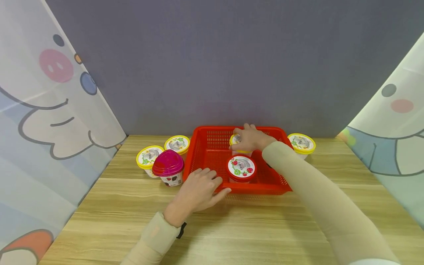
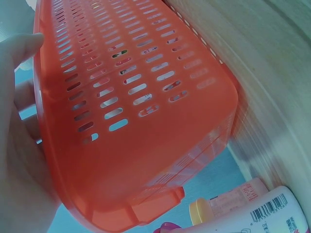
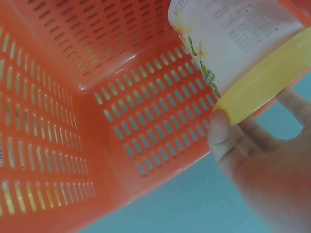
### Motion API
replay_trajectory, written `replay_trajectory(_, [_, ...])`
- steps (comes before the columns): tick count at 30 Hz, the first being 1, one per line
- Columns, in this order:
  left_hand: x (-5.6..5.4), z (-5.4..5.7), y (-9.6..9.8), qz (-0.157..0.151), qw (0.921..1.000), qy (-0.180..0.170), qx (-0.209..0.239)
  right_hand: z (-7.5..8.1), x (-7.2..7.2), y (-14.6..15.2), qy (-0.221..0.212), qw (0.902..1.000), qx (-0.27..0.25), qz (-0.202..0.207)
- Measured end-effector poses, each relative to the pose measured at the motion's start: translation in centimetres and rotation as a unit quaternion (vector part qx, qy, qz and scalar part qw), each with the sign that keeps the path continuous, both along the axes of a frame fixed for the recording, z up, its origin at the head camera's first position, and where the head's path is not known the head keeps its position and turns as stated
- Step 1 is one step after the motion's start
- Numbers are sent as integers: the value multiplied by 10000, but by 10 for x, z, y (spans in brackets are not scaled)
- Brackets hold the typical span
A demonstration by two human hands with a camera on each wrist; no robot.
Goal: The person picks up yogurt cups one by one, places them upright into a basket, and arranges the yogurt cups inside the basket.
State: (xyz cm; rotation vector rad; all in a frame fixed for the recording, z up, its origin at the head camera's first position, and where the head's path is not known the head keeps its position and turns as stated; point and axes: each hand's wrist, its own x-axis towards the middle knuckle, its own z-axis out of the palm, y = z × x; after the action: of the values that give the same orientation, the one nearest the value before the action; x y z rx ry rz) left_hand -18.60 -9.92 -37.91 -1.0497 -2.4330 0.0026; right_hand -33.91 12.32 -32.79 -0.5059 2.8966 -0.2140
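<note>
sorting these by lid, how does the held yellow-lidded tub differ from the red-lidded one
The yellow-lidded tub is in the right grip; the red-lidded tub is not held. The yellow-lidded tub is partly covered on top, while the red-lidded tub's whole top shows, with printed berries. Both are lidded.

The right hand (image 1: 253, 138) partly hides a yellow-lidded tub (image 1: 235, 140), its fine print (image 3: 250, 26) blurred; the left wrist view's lower edge cuts off a barcoded tub (image 2: 262, 214).

Barcode (image 2: 269, 208) on white tub (image 2: 250, 223), lettering (image 3: 250, 31) unreadable
</note>
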Motion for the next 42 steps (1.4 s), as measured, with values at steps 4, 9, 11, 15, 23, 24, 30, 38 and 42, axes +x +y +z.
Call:
replay_trajectory(4, [0, 1, 0, 14, 10000, 0, -13, -3, -1, -3, -53, 10000, 19, -28])
replay_trajectory(9, [2, 1, 0, 50, 10000, -40, -62, -6, -1, -4, -130, 9999, 56, -30])
replay_trajectory(11, [2, 2, 0, 65, 9999, -61, -78, -6, 0, -5, -153, 9999, 78, -16])
replay_trajectory(15, [2, 2, 0, 80, 9999, -69, -90, -5, 1, -5, -146, 9998, 113, 9])
replay_trajectory(23, [2, 2, 1, 103, 9999, -44, -112, -2, 5, -9, -50, 9986, 516, 111])
replay_trajectory(24, [2, 2, 1, 103, 9999, -46, -108, -1, 6, -9, -35, 9985, 541, 110])
replay_trajectory(30, [2, 1, 1, 106, 9999, -48, -80, 4, 12, -13, 199, 9982, 534, 202])
replay_trajectory(38, [2, 1, -1, 112, 9999, -51, -80, 8, 20, -7, 216, 9985, 321, 386])
replay_trajectory(42, [1, 1, 0, 76, 9999, -58, -55, 10, 21, 3, 165, 9994, 88, 287])
